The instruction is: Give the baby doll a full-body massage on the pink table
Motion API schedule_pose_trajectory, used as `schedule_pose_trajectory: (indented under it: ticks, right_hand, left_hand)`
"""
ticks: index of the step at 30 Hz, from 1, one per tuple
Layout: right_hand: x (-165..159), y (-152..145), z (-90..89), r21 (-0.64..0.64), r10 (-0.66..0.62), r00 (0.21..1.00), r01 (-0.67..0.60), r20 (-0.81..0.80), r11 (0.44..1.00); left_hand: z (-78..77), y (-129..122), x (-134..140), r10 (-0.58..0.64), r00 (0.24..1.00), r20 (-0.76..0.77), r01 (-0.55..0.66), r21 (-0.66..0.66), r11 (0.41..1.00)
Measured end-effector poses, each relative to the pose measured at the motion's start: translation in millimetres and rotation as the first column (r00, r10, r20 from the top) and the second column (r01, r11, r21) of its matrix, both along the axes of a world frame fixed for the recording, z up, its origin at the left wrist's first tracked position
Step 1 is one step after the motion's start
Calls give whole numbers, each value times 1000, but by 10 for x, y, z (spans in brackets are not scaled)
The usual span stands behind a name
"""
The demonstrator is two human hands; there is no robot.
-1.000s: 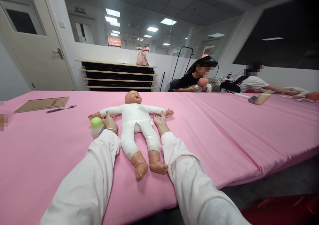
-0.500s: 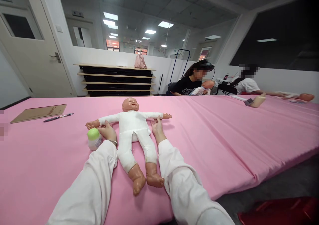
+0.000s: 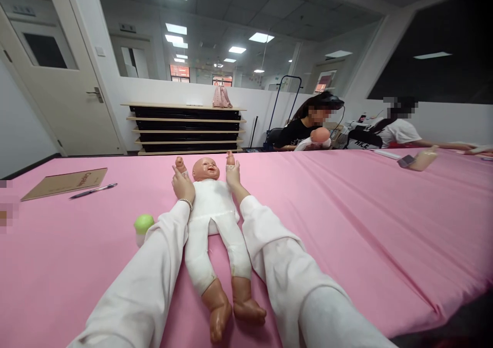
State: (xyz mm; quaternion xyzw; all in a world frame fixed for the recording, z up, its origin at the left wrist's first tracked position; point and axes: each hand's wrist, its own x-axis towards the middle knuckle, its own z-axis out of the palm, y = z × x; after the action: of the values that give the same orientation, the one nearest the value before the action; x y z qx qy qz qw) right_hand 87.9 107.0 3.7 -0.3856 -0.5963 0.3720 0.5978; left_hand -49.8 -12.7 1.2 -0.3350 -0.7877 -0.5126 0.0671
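Note:
A baby doll (image 3: 211,212) in a white suit lies on its back on the pink table cover (image 3: 346,209), feet toward me. My left hand (image 3: 182,183) grips the doll's arm on the left side and holds it raised beside the head. My right hand (image 3: 233,175) grips the other arm, also lifted up next to the head. Both my sleeves are white, and a bead bracelet sits on my left wrist. A small bottle with a green cap (image 3: 143,227) stands just left of my left forearm.
A brown notebook (image 3: 65,182) and a pen (image 3: 93,190) lie at the far left. Two other people sit at the far right; one holds another doll (image 3: 316,137). A low shelf unit (image 3: 185,128) and a door (image 3: 54,76) stand behind.
The doll's arms were spread flat sideways; both my hands have now taken them and swung them up beside its head. The view has shifted closer over the doll.

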Motion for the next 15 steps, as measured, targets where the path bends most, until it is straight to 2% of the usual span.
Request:
schedule_pose_trajectory:
  ticks: [2,4,7,10,15]
  right_hand:
    - [-28,82,-81,-148,17,999,-11,42,989]
    - [-25,140,-179,-234,60,997,-48,46,971]
    - [-17,211,-296,-242,108,993,-95,43,966]
    - [-39,268,-351,-226,156,987,-146,26,963]
    - [-67,218,-370,-211,185,982,-175,29,962]
  left_hand:
    - [3,115,-53,-38,999,15,40,-139,989]
    - [-33,202,-130,-83,995,48,93,-269,959]
    - [-132,302,-263,-118,989,91,145,-391,909]
    - [-221,373,-365,-114,987,117,152,-406,901]
    - [-241,372,-335,-98,991,88,128,-493,860]
